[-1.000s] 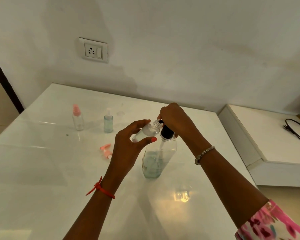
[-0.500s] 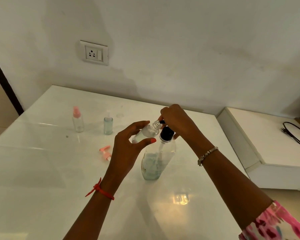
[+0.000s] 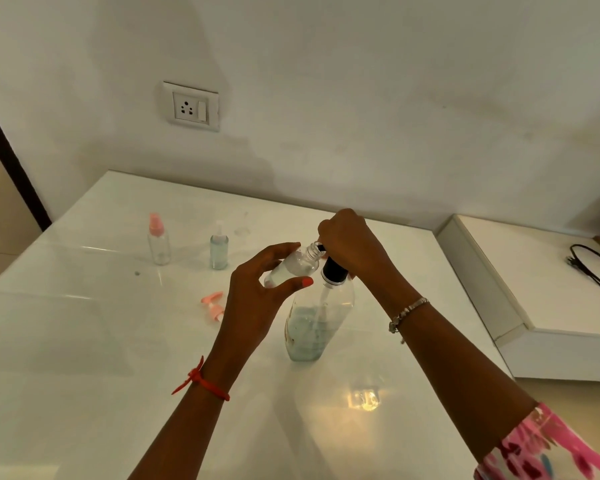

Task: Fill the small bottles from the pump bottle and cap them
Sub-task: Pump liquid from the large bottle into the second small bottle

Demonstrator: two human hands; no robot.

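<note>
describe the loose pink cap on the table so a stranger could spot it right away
On the white table below the wall socket, a pink-topped bottle and a bluish bottle stand. Nearer the person, just left of the left hand, lies the pink cap. It alone lies on its side, fitted to no bottle.

Left hand (image 3: 257, 306) has an orange-painted thumbnail (image 3: 307, 281) and a red thread (image 3: 201, 381) tied round the wrist, loose ends out. Right wrist wears a silvery beaded bracelet (image 3: 407, 311), plus a pink floral sleeve (image 3: 541, 448) further up.
</note>
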